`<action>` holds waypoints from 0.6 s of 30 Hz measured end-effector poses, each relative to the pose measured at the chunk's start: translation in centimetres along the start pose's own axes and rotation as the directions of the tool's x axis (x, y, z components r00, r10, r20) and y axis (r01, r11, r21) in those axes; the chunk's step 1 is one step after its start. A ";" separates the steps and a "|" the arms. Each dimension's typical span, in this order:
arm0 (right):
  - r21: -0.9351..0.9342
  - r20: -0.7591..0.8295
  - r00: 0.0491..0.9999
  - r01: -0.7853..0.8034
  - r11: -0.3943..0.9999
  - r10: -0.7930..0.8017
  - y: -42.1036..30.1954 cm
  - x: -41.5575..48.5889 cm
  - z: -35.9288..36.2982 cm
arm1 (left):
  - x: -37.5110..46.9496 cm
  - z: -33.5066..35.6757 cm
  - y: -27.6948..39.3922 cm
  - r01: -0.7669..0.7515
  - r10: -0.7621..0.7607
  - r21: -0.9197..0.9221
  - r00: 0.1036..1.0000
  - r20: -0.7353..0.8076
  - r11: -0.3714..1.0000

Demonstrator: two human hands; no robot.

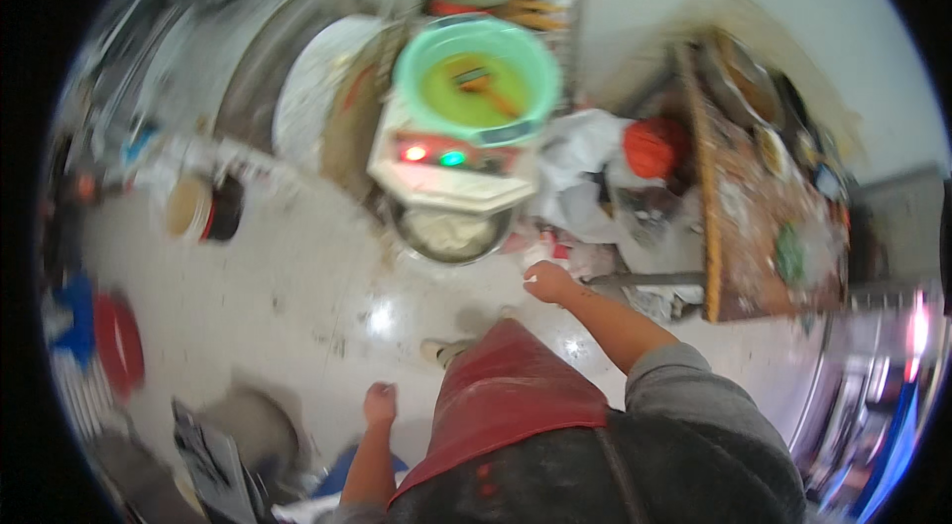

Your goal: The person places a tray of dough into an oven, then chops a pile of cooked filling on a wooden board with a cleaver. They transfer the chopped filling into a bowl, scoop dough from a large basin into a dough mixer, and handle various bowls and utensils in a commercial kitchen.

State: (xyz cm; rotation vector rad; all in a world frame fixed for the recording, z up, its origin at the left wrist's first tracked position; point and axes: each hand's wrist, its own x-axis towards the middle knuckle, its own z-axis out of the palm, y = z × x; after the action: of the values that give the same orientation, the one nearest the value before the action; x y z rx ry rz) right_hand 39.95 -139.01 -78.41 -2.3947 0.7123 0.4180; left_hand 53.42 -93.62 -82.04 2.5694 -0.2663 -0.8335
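My right hand [548, 281] hangs over the floor with its fingers curled, near a metal bowl of white powder or dough [448, 232]; a small white bit shows at its fingers. Low on the left, my left hand [381, 402] is beside the red apron [513, 390], blurred, its fingers hard to read. Ahead stands a white appliance [454, 186] with a red and a green light. On it rests a light green plastic basin [409, 74] of yellow-green liquid, in which a brush with an orange handle [487, 91] lies.
To the right stands a cluttered wooden table [712, 226], with a red bag [653, 147] left of it. A jar with a pale lid [192, 207], a red basin [119, 345] and a round grey container [249, 427] are at the left. Round boards or trays [309, 93] lean at upper left.
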 end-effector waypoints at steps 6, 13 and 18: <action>-0.023 -0.016 0.981 -0.193 0.981 0.193 4.8 -7.2 -5.0 | 3.2 -4.6 -1.1 0.186 -0.214 -0.496 0.977 0.001 0.848; -0.206 0.089 0.986 -0.119 0.971 0.140 10.6 -10.9 -6.8 | 3.8 -3.3 3.2 -0.720 0.651 0.248 0.692 0.312 0.648; -0.050 -0.049 0.987 -0.156 0.986 0.154 13.2 -14.5 -7.3 | 0.5 -3.4 12.4 -0.029 0.049 -0.121 0.985 0.166 0.992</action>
State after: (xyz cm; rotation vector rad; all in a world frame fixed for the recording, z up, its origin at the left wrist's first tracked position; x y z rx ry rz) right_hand 21.50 -146.86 -72.41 -2.4142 0.9233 0.4532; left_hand 55.29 -103.69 -74.23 2.3796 -0.3069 -1.0234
